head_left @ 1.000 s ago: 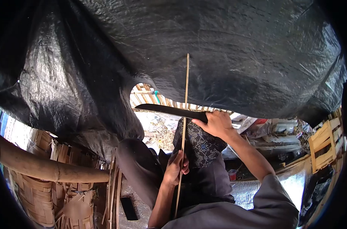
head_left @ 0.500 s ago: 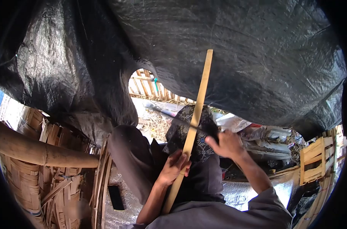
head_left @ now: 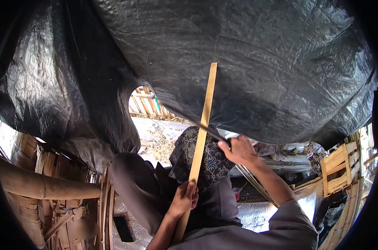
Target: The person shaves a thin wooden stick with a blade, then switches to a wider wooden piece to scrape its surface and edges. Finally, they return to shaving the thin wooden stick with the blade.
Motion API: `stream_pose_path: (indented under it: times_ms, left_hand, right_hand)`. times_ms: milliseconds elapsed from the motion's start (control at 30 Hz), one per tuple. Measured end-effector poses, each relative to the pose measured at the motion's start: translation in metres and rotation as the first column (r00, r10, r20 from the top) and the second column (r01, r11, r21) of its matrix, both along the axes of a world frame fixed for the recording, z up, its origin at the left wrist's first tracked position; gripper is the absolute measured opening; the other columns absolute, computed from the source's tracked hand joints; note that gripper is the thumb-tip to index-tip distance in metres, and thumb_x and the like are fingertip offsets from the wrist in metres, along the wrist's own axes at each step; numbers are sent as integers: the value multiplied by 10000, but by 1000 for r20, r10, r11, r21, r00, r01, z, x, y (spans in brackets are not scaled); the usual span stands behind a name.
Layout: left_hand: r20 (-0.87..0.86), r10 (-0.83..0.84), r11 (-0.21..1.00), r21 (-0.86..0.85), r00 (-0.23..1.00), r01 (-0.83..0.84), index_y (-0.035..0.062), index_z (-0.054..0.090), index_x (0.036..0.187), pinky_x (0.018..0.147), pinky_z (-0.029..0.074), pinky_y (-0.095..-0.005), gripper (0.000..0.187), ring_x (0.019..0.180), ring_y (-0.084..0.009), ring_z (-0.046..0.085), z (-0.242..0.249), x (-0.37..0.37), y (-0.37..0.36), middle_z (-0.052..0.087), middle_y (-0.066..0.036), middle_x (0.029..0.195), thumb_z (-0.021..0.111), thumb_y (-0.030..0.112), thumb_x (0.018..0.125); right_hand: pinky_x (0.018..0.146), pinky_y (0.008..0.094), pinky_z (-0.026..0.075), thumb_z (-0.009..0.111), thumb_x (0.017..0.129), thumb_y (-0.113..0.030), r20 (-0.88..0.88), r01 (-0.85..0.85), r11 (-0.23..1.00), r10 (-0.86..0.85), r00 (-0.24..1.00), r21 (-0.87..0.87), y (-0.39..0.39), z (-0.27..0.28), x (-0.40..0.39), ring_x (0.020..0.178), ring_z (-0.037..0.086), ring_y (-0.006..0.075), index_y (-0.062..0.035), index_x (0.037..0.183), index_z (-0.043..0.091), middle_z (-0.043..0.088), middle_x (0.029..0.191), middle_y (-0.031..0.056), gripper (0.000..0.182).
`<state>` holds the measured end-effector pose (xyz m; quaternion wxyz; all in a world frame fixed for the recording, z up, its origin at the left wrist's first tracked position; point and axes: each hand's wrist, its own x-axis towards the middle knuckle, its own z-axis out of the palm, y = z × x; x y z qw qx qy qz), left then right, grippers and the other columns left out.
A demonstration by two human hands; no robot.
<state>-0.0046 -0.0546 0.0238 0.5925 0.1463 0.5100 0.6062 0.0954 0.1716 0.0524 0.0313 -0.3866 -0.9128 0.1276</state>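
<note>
My left hand (head_left: pixel 182 201) is closed around the lower part of a long, flat bamboo strip (head_left: pixel 198 152), which slants up and away from my lap. In my right hand (head_left: pixel 242 151) is a knife (head_left: pixel 216 134), its long dark blade lying across the strip and pointing to the upper left. The fingers hide most of the knife's handle. Beneath the strip, a dark patterned cloth (head_left: pixel 182 146) covers my right knee.
A black tarp (head_left: pixel 255 75) hangs low in front of me. On the left are a thick bamboo pole (head_left: pixel 51 185) and woven bamboo pieces. A phone (head_left: pixel 123 228) lies on the floor beside my left leg. A wooden crate (head_left: pixel 338 170) stands at the right.
My right hand and the knife have moved up along the bamboo strip, away from my left hand. The strip stands slightly more upright; my left hand still grips it. The view has shifted a little.
</note>
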Motion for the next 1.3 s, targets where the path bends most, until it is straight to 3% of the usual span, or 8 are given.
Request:
stream_pose_path:
  times_ms: [200,333,467,633,867,1000,1067,1300]
  left_hand:
    - [16,8,1000,-29,1000,-7,63,403,731,324,294,-215,416,358,-66,321,3,0,0,342,9,492,404,437,912]
    - [6,-9,1000,-27,1000,10,66,395,714,324,301,-218,421,356,-67,328,4,1,-4,338,8,487,401,437,913]
    - [37,1,1000,-22,999,0,44,415,760,333,315,-215,399,374,-59,350,5,-4,1,356,11,498,392,405,928]
    - [-112,9,999,-38,994,-13,42,406,747,333,315,-212,414,365,-61,355,4,1,-1,363,0,492,389,415,925]
    - [-160,9,999,-31,987,-14,45,404,744,329,314,-213,414,359,-63,357,5,-5,0,355,2,483,378,415,927]
    - [-31,15,997,-76,999,-17,52,391,731,311,278,-226,422,340,-75,321,4,-7,-3,331,-2,474,380,427,924]
    - [287,-3,999,-37,958,14,53,389,729,304,241,-224,430,327,-68,274,-3,-12,-10,291,3,464,372,437,923]
    - [383,-15,1000,-7,924,19,93,374,707,295,194,-207,422,322,-59,214,3,-16,-5,253,19,456,328,447,933]
  right_hand:
    - [496,438,494,422,759,-691,200,-324,945,309,930,48,-12,23,-6,542,615,345,-19,714,663,578,585,217,716]
    - [518,437,499,379,804,-656,23,-67,958,63,998,279,48,5,-18,595,624,364,40,708,643,585,620,248,750]
    - [629,445,505,327,856,-594,5,30,999,-30,1000,-22,55,13,-27,695,611,422,103,710,619,580,672,300,769]
    - [609,488,486,424,770,-670,156,-331,943,323,933,29,22,7,-19,653,619,389,67,694,636,575,662,286,770]
    - [551,476,491,348,851,-597,-221,14,978,33,975,208,90,-5,-50,582,601,406,69,614,602,551,560,269,752]
    - [571,469,494,369,830,-611,-65,-202,967,194,979,-157,46,2,-43,608,613,378,67,645,623,562,589,260,748]
    - [550,453,488,433,790,-628,64,-311,941,305,950,131,35,-6,-33,587,598,365,46,651,634,557,591,242,718]
    - [540,430,482,519,736,-629,-40,-305,927,321,946,219,50,-19,-51,577,595,337,4,696,665,545,562,218,650]
